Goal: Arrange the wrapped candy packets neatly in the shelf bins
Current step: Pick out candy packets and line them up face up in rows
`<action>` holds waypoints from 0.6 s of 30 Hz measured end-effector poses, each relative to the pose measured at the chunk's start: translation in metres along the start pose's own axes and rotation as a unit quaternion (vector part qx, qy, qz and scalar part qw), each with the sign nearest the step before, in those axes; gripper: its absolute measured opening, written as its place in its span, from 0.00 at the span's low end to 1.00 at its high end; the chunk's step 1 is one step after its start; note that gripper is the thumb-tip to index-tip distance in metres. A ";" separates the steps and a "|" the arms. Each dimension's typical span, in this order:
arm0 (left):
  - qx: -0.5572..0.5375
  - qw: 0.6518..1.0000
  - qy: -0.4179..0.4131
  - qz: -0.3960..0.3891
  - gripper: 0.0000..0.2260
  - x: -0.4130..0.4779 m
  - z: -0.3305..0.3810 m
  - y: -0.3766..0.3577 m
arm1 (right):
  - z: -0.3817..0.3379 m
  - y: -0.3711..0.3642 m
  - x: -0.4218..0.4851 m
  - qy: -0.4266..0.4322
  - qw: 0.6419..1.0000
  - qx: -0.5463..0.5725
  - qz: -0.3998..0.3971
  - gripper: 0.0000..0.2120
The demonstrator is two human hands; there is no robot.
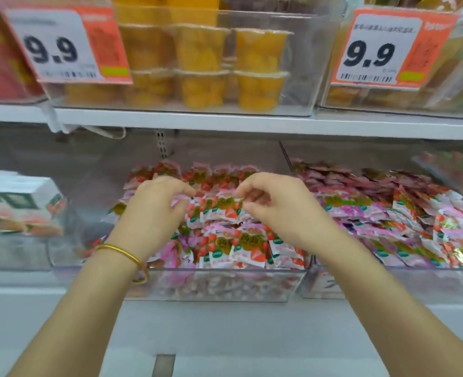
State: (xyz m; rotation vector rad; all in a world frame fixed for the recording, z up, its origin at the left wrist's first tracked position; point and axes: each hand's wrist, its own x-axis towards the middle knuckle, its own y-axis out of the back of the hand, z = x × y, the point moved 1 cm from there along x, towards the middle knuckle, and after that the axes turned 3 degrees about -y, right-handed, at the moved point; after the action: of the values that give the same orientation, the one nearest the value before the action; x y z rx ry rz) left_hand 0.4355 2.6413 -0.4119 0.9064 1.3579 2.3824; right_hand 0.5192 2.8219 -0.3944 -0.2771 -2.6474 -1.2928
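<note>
Nearest you, at the shelf's front edge, the candy packets [233, 248] stand in fairly tidy rows behind the clear front wall of the middle bin [225, 284]. Over its middle rows, your left hand [154, 210] and right hand [279, 208] each curl their fingers, pinching packet tops. This looks like mid-straightening: next, seat those 2 upright, then tackle the looser back rows.

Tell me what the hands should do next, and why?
Probably squeeze the row together and stand it straight. The left hand and right hand seem to pinch the ends of a row of candy packets in the middle bin; the front row already stands tidy.
</note>
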 end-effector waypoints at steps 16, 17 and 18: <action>-0.016 0.997 0.059 0.055 0.12 -0.025 -0.057 0.036 | -0.056 -0.103 0.051 -0.057 0.962 -0.142 -0.225 0.28; -0.021 0.996 0.059 0.060 0.12 -0.025 -0.058 0.037 | -0.058 -0.104 0.051 -0.061 0.961 -0.134 -0.235 0.29; -0.023 0.996 0.059 0.063 0.12 -0.025 -0.060 0.038 | -0.059 -0.106 0.050 -0.065 0.960 -0.123 -0.245 0.29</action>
State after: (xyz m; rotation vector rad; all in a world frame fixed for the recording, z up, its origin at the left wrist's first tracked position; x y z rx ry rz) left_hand 0.4209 2.5679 -0.4123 0.8739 1.3166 2.5891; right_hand 0.4495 2.7154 -0.4264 0.2965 -2.7647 -1.8111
